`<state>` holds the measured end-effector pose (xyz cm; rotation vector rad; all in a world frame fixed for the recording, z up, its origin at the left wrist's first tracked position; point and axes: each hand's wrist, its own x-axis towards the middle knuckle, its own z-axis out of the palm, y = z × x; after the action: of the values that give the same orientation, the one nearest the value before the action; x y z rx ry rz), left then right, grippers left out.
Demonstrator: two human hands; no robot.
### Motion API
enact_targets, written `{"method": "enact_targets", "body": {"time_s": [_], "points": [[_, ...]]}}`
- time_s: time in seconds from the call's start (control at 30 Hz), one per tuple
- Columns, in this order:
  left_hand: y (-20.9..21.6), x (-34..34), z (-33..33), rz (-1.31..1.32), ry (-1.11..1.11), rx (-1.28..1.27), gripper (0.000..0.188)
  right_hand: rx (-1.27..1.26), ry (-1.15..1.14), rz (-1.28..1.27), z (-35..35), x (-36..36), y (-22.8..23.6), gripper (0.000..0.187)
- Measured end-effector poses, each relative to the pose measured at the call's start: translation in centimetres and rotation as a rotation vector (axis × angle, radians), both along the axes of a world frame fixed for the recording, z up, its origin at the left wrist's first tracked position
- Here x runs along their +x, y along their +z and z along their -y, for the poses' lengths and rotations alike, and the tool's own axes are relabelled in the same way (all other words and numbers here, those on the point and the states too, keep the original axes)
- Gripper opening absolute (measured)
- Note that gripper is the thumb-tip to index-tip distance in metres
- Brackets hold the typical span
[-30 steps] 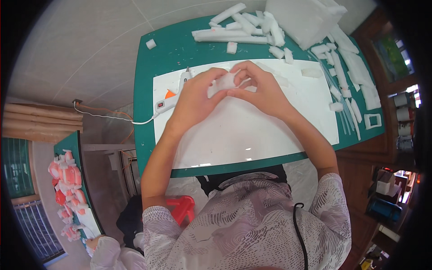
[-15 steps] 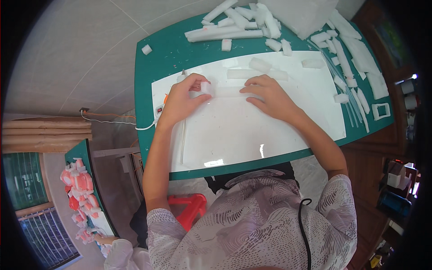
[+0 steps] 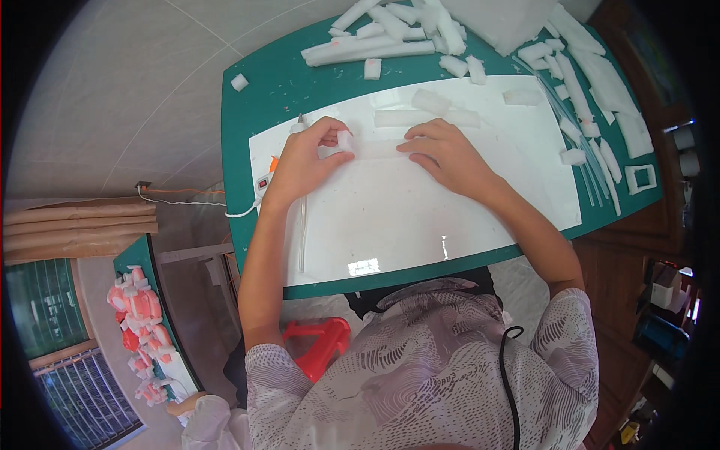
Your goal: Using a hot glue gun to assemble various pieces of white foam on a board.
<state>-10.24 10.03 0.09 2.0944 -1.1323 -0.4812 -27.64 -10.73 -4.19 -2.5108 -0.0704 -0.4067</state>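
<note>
Upper middle of the frame: both hands work at the far part of a glossy white rectangular board (image 3: 420, 217) lying on a dark green cutting mat (image 3: 277, 82) that covers the table.
Left hand (image 3: 304, 161): its fingers are closed in a pinch on a small white foam block (image 3: 346, 140), held at the left end of a strip.
Right hand (image 3: 446, 154): fingers spread and pressed flat, pinning the right part of a long flat white foam strip (image 3: 379, 148); it grips nothing.
Foam strip: flat on the board between the two hands, running left to right.
Step in hand: by my reading, the small block is being fitted or pressed onto the strip's left end; whether the two already touch is hard to tell against the white board.
Next move calls for: a steady hold on the strip and exact placing of the block.
Around: more white foam offcuts (image 3: 375, 46) piled at the top of the mat, thin foam bars (image 3: 592, 82) at upper right, and a white cabled tool (image 3: 264, 182) at the board's left edge.
</note>
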Motion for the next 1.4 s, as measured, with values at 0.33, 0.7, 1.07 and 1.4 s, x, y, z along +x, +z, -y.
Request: {"method": "enact_targets", "body": {"time_s": [0.33, 0.7, 1.07, 1.4], "points": [[0.6, -0.1, 0.1, 0.101, -0.056, 0.109, 0.034, 0.002, 0.002, 0.031, 0.1, 0.1, -0.1, 0.020], [0.3, -0.3, 0.2, 0.135, -0.079, 0.071, 0.031, 0.001, 0.004, 0.025, 0.1, 0.2, 0.1, 0.019], [0.2, -1.1, 0.3, 0.231, -0.039, 0.082, 0.031, 0.004, 0.007, 0.038, 0.1, 0.1, -0.1, 0.019], [0.6, -1.1, 0.1, 0.235, -0.049, 0.094, 0.040, -0.006, 0.003, 0.028, 0.2, 0.2, -0.2, 0.018]]}}
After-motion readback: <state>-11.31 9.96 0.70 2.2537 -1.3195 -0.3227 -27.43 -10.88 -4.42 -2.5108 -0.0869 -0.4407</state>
